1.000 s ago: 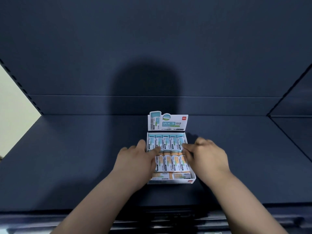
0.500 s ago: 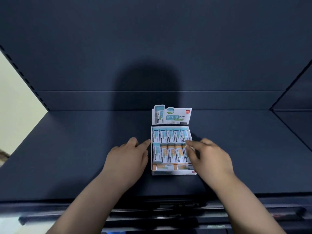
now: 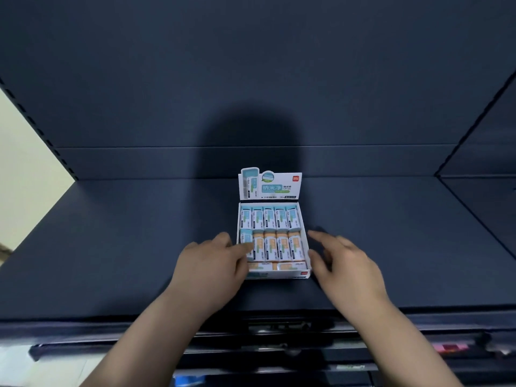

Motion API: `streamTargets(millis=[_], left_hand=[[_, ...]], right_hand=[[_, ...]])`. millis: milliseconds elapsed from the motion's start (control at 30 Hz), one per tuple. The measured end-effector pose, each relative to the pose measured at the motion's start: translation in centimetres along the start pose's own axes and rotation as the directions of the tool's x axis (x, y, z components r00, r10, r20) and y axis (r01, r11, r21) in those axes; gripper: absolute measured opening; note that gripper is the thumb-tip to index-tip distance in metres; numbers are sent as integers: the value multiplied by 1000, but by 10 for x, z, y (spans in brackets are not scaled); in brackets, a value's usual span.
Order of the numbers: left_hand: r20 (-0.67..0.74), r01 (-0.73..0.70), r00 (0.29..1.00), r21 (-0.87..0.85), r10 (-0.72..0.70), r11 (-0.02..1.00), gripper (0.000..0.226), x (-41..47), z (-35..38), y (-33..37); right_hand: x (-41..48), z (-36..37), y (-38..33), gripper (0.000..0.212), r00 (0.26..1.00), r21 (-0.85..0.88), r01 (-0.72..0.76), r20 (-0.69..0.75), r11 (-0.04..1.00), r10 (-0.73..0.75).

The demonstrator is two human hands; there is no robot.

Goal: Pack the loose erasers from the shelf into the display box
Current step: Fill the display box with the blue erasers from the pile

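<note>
The white display box (image 3: 279, 275) stands on the dark shelf, its printed header card upright at the back. Erasers (image 3: 270, 217) fill it: a back row in blue sleeves, a middle row mostly in orange sleeves, and two lying flat at the front. My left hand (image 3: 212, 263) lies against the box's left side, its fingers reaching over the wall onto the leftmost middle-row eraser. My right hand (image 3: 346, 263) hovers just right of the box with fingers spread and relaxed, holding nothing. I see no loose erasers on the shelf.
The dark blue shelf board (image 3: 125, 247) stretches wide on both sides of the box, closed by a back panel (image 3: 251, 79). The shelf's front edge (image 3: 139, 328) runs below my wrists. A pale wall shows at far left.
My right hand has drawn back off the erasers to the right side of the box. My left hand has shifted slightly, fingers still at the box's left edge. The view has moved closer.
</note>
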State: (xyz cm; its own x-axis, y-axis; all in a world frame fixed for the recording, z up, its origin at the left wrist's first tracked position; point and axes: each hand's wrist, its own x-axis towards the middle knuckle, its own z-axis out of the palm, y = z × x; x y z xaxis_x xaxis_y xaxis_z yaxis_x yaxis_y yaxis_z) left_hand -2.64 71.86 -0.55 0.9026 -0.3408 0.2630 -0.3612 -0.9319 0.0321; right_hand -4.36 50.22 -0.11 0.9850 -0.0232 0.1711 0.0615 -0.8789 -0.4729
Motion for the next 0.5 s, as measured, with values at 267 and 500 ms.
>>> streamTargets(millis=[267, 500], left_hand=[[-118, 79, 990, 9, -77, 997, 39, 5, -12, 39], [-179, 66, 981, -69, -78, 995, 41, 29, -6, 133]], right_hand=[[-6, -25, 30, 39, 1000, 41, -28, -6, 999, 28], [0, -78, 93, 42, 987, -90, 130, 101, 987, -121]])
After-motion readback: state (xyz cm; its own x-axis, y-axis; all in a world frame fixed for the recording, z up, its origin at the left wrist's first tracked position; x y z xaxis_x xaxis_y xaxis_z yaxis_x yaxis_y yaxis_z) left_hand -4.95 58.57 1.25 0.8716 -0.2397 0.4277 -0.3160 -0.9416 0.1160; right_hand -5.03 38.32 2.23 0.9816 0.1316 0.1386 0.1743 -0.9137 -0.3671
